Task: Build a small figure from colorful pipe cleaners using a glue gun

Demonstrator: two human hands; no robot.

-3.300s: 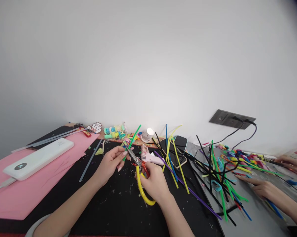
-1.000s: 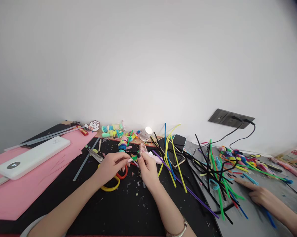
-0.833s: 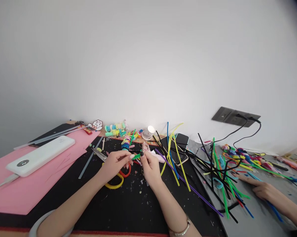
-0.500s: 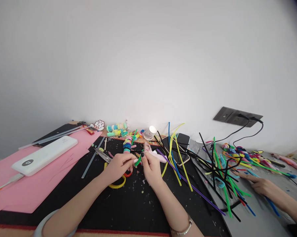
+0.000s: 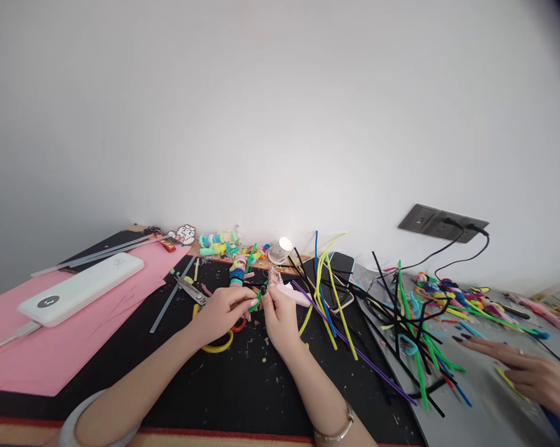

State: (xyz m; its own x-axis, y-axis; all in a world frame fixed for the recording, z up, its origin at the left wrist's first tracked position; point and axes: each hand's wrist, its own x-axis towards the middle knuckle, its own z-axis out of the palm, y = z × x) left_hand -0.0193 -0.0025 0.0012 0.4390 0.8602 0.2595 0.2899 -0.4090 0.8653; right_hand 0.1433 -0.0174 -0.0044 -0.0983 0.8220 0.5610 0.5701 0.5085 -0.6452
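The yellow-and-red-handled metal scissors have moved down onto the black mat toward its far edge, so your left hand and right hand both pinch the fuzzy green stem.

A green pipe cleaner closes the gap between the left grip and the right grip. Scissors lie partly beneath the left one, hindering low passage; a glue gun crowds the right one's far side, with yellow pipe cleaners slanting farther right. Toward the body, the black mat leaves a broad lane, dotted with small scraps.
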